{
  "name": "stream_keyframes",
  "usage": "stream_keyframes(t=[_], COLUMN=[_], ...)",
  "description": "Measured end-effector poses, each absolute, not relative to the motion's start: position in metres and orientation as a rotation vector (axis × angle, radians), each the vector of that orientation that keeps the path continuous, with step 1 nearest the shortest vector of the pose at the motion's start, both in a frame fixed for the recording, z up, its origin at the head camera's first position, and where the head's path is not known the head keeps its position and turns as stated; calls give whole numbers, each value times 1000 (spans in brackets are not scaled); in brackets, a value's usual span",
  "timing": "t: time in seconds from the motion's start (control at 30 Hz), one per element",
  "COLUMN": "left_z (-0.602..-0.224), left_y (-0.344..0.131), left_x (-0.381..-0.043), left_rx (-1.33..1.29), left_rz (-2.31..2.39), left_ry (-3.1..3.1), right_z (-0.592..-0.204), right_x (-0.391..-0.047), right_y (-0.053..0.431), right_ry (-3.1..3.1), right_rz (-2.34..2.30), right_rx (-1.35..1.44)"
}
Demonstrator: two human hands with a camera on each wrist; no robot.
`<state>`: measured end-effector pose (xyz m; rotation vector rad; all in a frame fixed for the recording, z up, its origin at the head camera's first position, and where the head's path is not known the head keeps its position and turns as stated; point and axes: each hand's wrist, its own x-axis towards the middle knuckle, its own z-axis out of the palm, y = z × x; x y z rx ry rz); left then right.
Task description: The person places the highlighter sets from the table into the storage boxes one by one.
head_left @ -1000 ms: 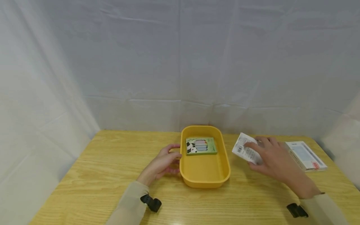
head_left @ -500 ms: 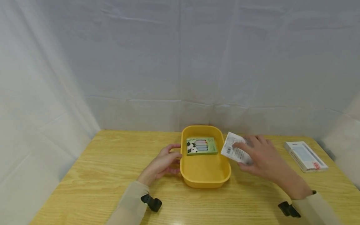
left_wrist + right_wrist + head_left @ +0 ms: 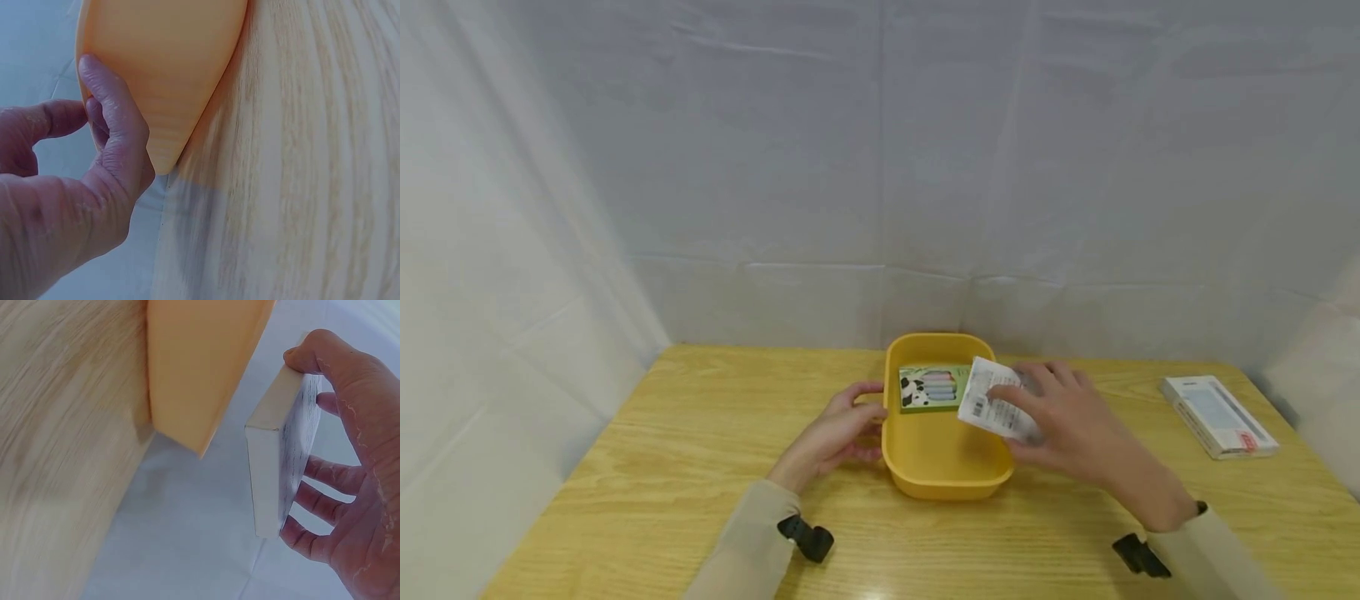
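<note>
A yellow plastic bin [image 3: 951, 487] stands at the middle of the table, and a green panda-print box [image 3: 928, 389] with pictured coloured sticks lies inside it. At the bin's left rim is my left hand [image 3: 838, 433]; the left wrist view shows its bent fingers [image 3: 119, 106] holding the rim and outer wall. My right hand [image 3: 1067, 421] grips a small white box [image 3: 996, 396] with printed text and a barcode, tilted over the bin's right side. The right wrist view shows the thumb on one edge of the white box [image 3: 265, 475] and fingertips along the opposite edge.
A flat white box [image 3: 1221, 417] with a pale blue panel and a red sticker lies on the right of the wooden table [image 3: 700, 433]. Pale sheeting [image 3: 775, 167] rises behind the table and along both sides.
My right hand has moved left with the white box, from beside the bin to over its right rim. The left hand and the bin have stayed nearly still.
</note>
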<state>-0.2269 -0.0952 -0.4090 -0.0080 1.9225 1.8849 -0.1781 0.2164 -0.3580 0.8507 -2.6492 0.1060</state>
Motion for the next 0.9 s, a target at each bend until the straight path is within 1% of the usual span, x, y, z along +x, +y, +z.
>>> stream_keyframes(t=[0.3, 0.9], left_z=[-410, -411], left_y=[-95, -95], left_x=[-229, -225], left_rx=[-1, 23], left_rz=[1888, 1902], left_ry=[1926, 1923], right_z=[-360, -367], right_x=[-182, -183], right_y=[196, 163], right_ry=[-2582, -2594], right_rz=[131, 166], right_rx=[943, 1028])
